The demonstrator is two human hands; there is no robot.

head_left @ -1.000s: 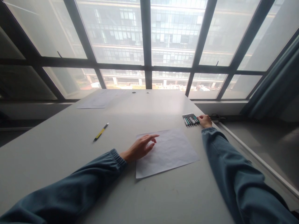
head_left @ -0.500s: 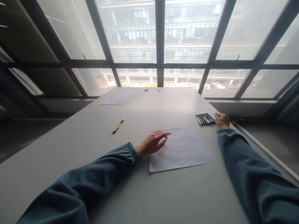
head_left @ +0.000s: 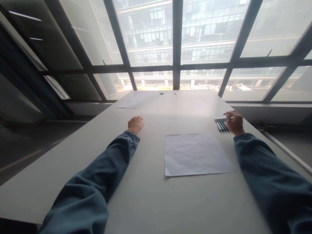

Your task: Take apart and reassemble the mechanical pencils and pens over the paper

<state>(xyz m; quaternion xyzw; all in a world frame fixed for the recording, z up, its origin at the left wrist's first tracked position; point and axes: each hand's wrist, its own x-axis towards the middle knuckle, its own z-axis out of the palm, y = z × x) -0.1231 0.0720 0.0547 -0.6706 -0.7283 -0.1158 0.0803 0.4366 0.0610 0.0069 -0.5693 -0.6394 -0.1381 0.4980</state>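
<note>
The right hand (head_left: 234, 122) hovers half-open over the row of dark slim pens (head_left: 221, 124) at two o'clock and may scatter them off the grey table (head_left: 151, 195); the left hand (head_left: 136, 124), closed at eleven o'clock, perhaps hides something.

- pretty plain pale grey rectangular table (head_left: 151, 195), long, far end runs right up under the window
- slightly crinkled white sheet of paper (head_left: 195, 154) lying flat around the middle
- row of dark and teal pens (head_left: 221, 124) packed side by side near the right edge, beyond the sheet and well apart from it
- another white paper sheet (head_left: 129, 101) at the far left corner
- two small dark round spots (head_left: 161, 93) near the far edge, can't tell what they are
</note>
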